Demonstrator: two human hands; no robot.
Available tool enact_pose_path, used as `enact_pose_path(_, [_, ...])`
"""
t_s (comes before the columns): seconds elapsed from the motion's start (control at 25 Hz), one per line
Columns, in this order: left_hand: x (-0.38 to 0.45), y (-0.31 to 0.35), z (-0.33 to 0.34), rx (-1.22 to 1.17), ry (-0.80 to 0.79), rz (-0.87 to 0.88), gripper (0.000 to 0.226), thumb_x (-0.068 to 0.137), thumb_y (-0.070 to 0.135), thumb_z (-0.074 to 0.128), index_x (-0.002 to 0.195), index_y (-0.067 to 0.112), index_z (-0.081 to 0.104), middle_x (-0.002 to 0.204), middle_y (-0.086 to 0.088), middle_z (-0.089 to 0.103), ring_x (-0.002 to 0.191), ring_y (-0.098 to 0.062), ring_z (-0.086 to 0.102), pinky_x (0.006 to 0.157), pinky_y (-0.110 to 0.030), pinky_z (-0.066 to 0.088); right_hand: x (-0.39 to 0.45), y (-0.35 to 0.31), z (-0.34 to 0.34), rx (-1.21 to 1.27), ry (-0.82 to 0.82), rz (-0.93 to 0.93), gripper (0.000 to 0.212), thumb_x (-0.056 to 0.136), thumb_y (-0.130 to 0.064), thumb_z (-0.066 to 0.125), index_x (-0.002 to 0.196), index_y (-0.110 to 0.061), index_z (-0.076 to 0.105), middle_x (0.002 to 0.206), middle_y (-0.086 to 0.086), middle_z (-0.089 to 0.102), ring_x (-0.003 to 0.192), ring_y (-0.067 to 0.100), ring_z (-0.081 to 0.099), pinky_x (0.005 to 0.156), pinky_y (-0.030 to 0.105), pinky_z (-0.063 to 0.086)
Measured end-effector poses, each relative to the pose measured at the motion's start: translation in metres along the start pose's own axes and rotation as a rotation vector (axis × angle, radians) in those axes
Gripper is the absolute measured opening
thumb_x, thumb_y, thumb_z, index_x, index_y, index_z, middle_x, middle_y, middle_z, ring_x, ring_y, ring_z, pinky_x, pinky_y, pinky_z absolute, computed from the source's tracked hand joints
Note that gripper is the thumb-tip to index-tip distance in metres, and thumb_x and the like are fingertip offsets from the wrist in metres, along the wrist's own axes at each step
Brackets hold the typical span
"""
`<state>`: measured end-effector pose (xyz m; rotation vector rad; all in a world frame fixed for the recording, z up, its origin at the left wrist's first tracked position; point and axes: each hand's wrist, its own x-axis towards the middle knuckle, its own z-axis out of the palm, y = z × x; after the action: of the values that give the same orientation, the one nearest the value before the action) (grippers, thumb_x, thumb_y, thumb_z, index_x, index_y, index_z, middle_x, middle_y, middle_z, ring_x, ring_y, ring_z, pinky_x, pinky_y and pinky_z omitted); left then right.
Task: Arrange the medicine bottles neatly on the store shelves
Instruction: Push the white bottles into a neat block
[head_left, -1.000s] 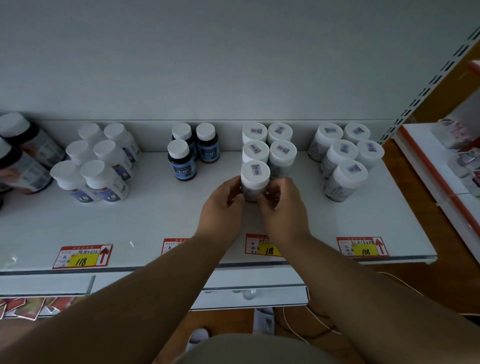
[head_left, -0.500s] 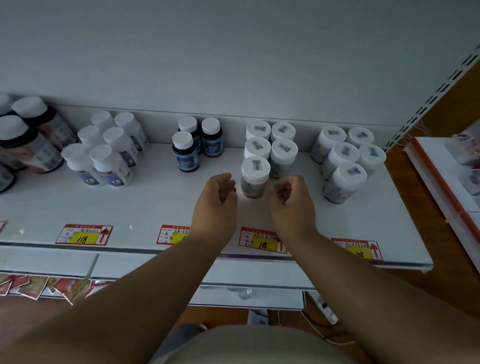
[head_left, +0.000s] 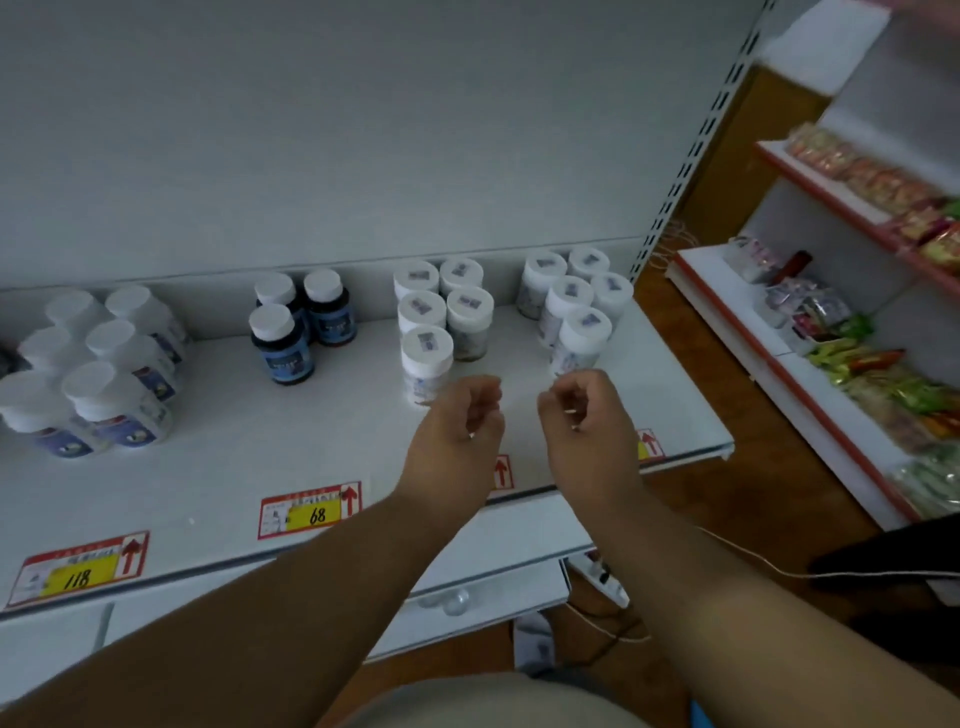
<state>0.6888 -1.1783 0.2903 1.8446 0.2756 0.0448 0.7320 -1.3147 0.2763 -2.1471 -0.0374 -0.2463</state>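
I note both hands empty, fingers loosely curled. The front white bottle stands upright on the shelf, just ahead-left of my left hand, which is nearer than my right hand.

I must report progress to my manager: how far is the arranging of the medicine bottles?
Done: four bottle groups stand upright on the shelf; the front sticker-capped bottle lines up with its column. In hand: nothing; left hand and right hand hover empty. Left: that group lacks a sixth bottle.
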Motion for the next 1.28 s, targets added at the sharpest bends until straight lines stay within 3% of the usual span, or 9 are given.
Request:
enact_pose_path(0.28, [0.052, 0.016, 0.051, -0.139, 0.075, -0.048, 0.031, 0.098, 0.024, 0.053, 0.129, 0.030, 0.051, 0.128, 0.013, 0.057, 0.114, -0.003, 0.054, 0.095, -0.020, 0.038, 0.061, 0.020, -0.044, 0.117, -0.003, 0.090, 0.014, 0.095, -0.037, 0.059, 0.094, -0.024, 0.056, 0.091, -0.010, 0.061, 0.085, 0.003, 0.057, 0.071, 0.022, 0.043])
enact_pose_path(0.44, [0.088, 0.036, 0.078, -0.220, 0.105, -0.192, 0.033, 0.103, 0.039, 0.039, 0.136, 0.035, 0.041, 0.130, 0.014, 0.045, 0.117, -0.008, 0.042, 0.093, -0.024, 0.029, 0.114, 0.041, -0.057, 0.415, -0.076, 0.340, 0.024, 0.102, -0.046, 0.041, 0.114, -0.029, 0.052, 0.116, -0.007, 0.058, 0.117, 0.018, 0.053, 0.093, 0.033, 0.041])
enact_pose_path(0.6, [0.133, 0.041, 0.093, -0.239, 0.190, -0.236, 0.049, 0.106, 0.029, 0.032, 0.154, 0.020, 0.021, 0.158, 0.007, 0.025, 0.143, -0.010, 0.024, 0.108, -0.017, 0.018, 0.180, 0.045, -0.058, 0.664, -0.187, 0.611, 0.053, 0.100, -0.057, 0.033, 0.140, -0.026, 0.047, 0.152, 0.002, 0.042, 0.141, 0.019, 0.032, 0.111, 0.036, 0.033])
enact_pose_path(0.64, [0.140, 0.044, 0.094, -0.343, 0.238, -0.244, 0.048, 0.106, 0.033, 0.031, 0.152, 0.022, 0.027, 0.153, 0.012, 0.031, 0.139, -0.006, 0.028, 0.106, -0.015, 0.017, 0.189, 0.041, -0.059, 0.684, -0.194, 0.624, 0.053, 0.100, -0.058, 0.031, 0.141, -0.028, 0.046, 0.149, -0.003, 0.046, 0.143, 0.018, 0.023, 0.111, 0.033, 0.030])
enact_pose_path(0.68, [0.147, 0.046, 0.097, -0.408, 0.289, -0.245, 0.047, 0.105, 0.038, 0.034, 0.150, 0.025, 0.034, 0.146, 0.017, 0.037, 0.135, -0.004, 0.033, 0.107, -0.016, 0.017, 0.198, 0.043, -0.056, 0.669, -0.203, 0.615, 0.050, 0.100, -0.060, 0.029, 0.137, -0.032, 0.047, 0.136, -0.011, 0.054, 0.134, 0.012, 0.041, 0.110, 0.032, 0.028])
enact_pose_path(0.72, [0.155, 0.043, 0.099, -0.451, 0.310, -0.254, 0.048, 0.101, 0.047, 0.040, 0.145, 0.028, 0.043, 0.140, 0.020, 0.043, 0.131, -0.004, 0.039, 0.111, -0.020, 0.019, 0.203, 0.045, -0.052, 0.642, -0.223, 0.610, 0.047, 0.099, -0.062, 0.029, 0.130, -0.031, 0.047, 0.119, -0.015, 0.055, 0.108, 0.008, 0.033, 0.108, 0.030, 0.026])
enact_pose_path(0.84, [0.181, 0.015, 0.112, -0.592, 0.272, -0.303, 0.059, 0.077, 0.073, 0.051, 0.126, 0.042, 0.062, 0.125, 0.015, 0.065, 0.117, -0.011, 0.060, 0.109, -0.040, 0.040, 0.205, 0.059, -0.033, 0.617, -0.403, 0.545, 0.063, 0.095, -0.070, 0.032, 0.137, -0.027, 0.053, 0.132, -0.012, 0.059, 0.126, 0.010, 0.051, 0.116, 0.039, 0.029])
enact_pose_path(1.16, [0.171, 0.042, 0.123, -0.605, 0.259, -0.339, 0.043, 0.099, 0.054, 0.039, 0.127, 0.032, 0.062, 0.113, 0.003, 0.072, 0.099, -0.015, 0.070, 0.091, -0.038, 0.055, 0.204, 0.066, -0.026, 0.550, -0.460, 0.434, 0.035, 0.096, -0.057, 0.037, 0.121, -0.041, 0.055, 0.130, -0.009, 0.060, 0.122, 0.012, 0.055, 0.113, 0.043, 0.036])
enact_pose_path(1.28, [0.175, 0.039, 0.127, -0.627, 0.273, -0.325, 0.042, 0.100, 0.052, 0.038, 0.128, 0.030, 0.062, 0.114, 0.002, 0.072, 0.101, -0.016, 0.069, 0.093, -0.040, 0.054, 0.209, 0.065, -0.029, 0.485, -0.450, 0.413, 0.021, 0.104, -0.043, 0.035, 0.105, -0.036, 0.055, 0.110, -0.016, 0.058, 0.107, 0.006, 0.054, 0.102, 0.033, 0.038])
